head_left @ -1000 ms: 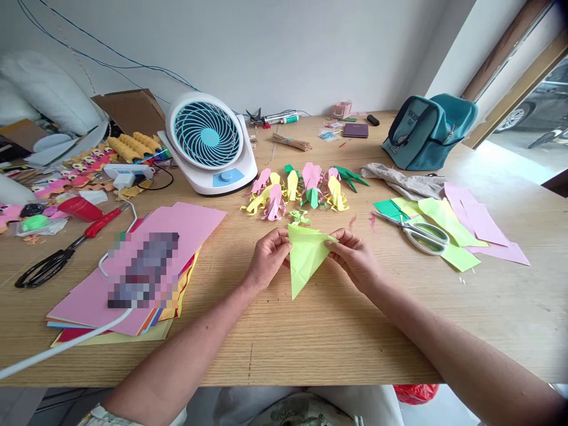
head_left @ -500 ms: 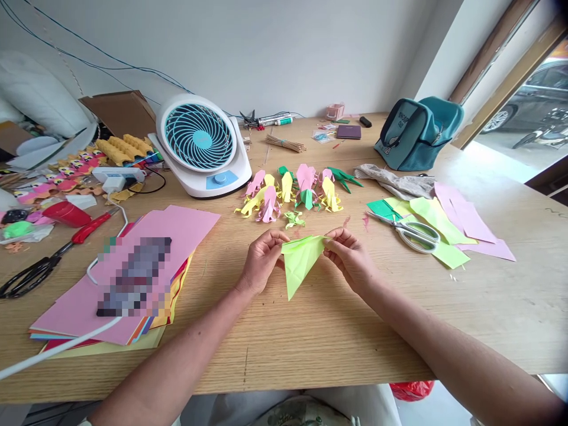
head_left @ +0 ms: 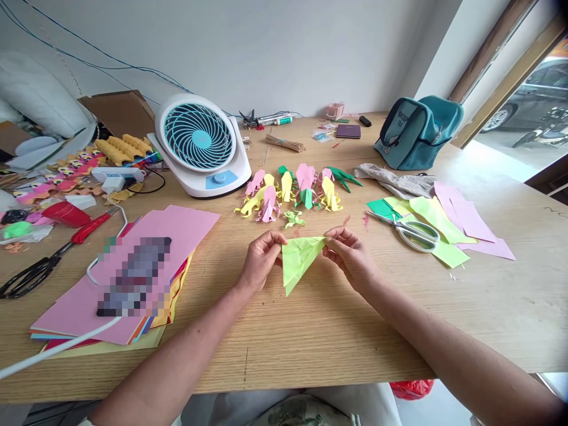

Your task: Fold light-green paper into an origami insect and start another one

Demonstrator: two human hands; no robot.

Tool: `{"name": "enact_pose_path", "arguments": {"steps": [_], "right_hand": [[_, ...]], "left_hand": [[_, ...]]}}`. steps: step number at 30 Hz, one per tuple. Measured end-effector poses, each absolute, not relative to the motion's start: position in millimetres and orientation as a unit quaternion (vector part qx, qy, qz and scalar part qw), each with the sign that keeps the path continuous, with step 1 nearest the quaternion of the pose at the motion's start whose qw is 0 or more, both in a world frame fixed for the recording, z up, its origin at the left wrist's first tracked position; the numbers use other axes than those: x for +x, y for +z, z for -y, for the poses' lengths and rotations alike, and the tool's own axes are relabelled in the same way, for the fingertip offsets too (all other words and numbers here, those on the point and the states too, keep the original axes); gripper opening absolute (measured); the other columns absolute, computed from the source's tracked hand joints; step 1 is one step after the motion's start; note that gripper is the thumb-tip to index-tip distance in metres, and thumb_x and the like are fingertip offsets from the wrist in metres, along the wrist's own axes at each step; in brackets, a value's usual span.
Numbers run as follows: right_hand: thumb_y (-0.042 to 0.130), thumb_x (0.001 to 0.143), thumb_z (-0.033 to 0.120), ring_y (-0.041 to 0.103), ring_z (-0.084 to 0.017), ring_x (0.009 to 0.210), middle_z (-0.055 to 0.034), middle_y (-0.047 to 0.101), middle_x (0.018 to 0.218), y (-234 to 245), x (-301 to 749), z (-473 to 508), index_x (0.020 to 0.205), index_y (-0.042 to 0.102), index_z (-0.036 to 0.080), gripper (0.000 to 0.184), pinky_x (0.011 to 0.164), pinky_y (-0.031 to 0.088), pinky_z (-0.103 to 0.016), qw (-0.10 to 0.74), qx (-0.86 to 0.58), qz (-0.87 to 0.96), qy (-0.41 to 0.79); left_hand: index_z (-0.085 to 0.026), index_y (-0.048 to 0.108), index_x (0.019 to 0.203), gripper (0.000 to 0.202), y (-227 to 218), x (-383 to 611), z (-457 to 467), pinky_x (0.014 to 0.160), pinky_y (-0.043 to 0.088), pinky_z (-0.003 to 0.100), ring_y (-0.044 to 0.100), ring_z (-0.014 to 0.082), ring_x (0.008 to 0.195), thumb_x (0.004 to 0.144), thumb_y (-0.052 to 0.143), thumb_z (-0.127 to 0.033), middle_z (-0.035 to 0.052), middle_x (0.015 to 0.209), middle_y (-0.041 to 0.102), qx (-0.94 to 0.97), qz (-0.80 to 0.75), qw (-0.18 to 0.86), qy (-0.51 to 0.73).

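Note:
A light green folded paper triangle (head_left: 298, 260) hangs point down just above the wooden table (head_left: 337, 331) in front of me. My left hand (head_left: 261, 260) pinches its upper left corner. My right hand (head_left: 350, 255) pinches its upper right corner. Both hands have their fingers closed on the paper's top edge. Just beyond my hands lies a cluster of small folded paper figures (head_left: 293, 192) in pink, yellow and green.
A stack of coloured paper sheets (head_left: 146, 278) lies to the left, with red-handled scissors (head_left: 48, 254) beyond. A white desk fan (head_left: 199, 145) stands at the back. White scissors (head_left: 415, 234) rest on paper offcuts (head_left: 457, 228) at right. A teal bag (head_left: 419, 133) sits behind.
The camera view shifted slightly. The green paper has been turned and flattened between my hands, and its top edge is now straighter. Both hands stay pinched on it.

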State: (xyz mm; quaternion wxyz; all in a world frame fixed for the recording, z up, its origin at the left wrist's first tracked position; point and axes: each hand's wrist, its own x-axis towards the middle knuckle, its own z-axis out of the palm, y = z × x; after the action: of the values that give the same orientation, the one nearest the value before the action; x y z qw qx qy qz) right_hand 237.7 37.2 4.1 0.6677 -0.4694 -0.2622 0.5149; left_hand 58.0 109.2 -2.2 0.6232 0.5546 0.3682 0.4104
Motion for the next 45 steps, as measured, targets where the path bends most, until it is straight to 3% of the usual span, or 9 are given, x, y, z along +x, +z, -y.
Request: {"name": "enact_pose_path", "arguments": {"steps": [11,17,22,27,34,45], "right_hand": [[0.081,0.067,0.041,0.054,-0.012,0.066,0.0017,0.06,0.071,-7.0,244.1,-40.6,0.073,0.067,0.023,0.023,0.073,0.048,-0.031,0.663,-0.475,0.339,0.468],[0.08,0.07,0.04,0.056,-0.012,0.068,0.0016,0.061,0.073,-9.1,243.9,-42.1,0.076,0.069,0.023,0.021,0.074,0.048,-0.03,0.661,-0.468,0.352,0.469],[0.082,0.069,0.036,0.057,-0.011,0.068,0.004,0.061,0.072,-5.1,243.3,-41.2,0.092,0.07,0.026,0.027,0.074,0.048,-0.028,0.675,-0.451,0.33,0.481],[0.076,0.075,0.045,0.06,-0.012,0.074,0.0004,0.065,0.079,-2.7,243.3,-38.7,0.1,0.072,0.025,0.032,0.076,0.049,-0.028,0.655,-0.465,0.318,0.504],[0.08,0.069,0.046,0.051,-0.011,0.062,0.0017,0.061,0.066,-5.6,241.5,-40.9,0.071,0.067,0.021,0.028,0.062,0.043,-0.025,0.622,-0.506,0.367,0.472],[0.081,0.066,0.048,0.045,-0.011,0.058,0.0017,0.055,0.058,1.0,239.3,-40.0,0.062,0.066,0.019,0.032,0.059,0.037,-0.027,0.631,-0.528,0.36,0.439]], "left_hand": [[-0.018,0.06,0.08,0.013,-7.8,52.1,-115.8,0.058,0.05,0.021,0.054,0.0105,0.065,0.078,0.059,-0.03,-0.002,0.074,0.055,0.557,-0.351,0.646,0.387],[-0.018,0.054,0.085,0.028,-7.8,55.1,-115.2,0.058,0.048,0.018,0.055,0.0085,0.066,0.073,0.074,-0.034,-0.0027,0.08,0.056,0.578,-0.343,0.62,0.405],[-0.019,0.057,0.1,0.034,-9.3,55.8,-116.5,0.064,0.05,0.019,0.059,0.0083,0.071,0.072,0.074,-0.028,-0.0007,0.092,0.057,0.589,-0.349,0.592,0.426],[-0.02,0.057,0.104,0.035,-10.2,55.1,-117.8,0.066,0.05,0.019,0.059,0.0079,0.072,0.074,0.073,-0.027,0.0,0.095,0.058,0.591,-0.352,0.583,0.432],[-0.02,0.056,0.103,0.035,-9.5,55.9,-116.4,0.068,0.051,0.02,0.062,0.0094,0.074,0.074,0.073,-0.026,0.0005,0.094,0.06,0.604,-0.336,0.579,0.432],[-0.019,0.055,0.106,0.035,-10.6,55.8,-116.0,0.069,0.052,0.022,0.063,0.0112,0.076,0.076,0.072,-0.027,0.0017,0.093,0.063,0.608,-0.346,0.579,0.419]]}}
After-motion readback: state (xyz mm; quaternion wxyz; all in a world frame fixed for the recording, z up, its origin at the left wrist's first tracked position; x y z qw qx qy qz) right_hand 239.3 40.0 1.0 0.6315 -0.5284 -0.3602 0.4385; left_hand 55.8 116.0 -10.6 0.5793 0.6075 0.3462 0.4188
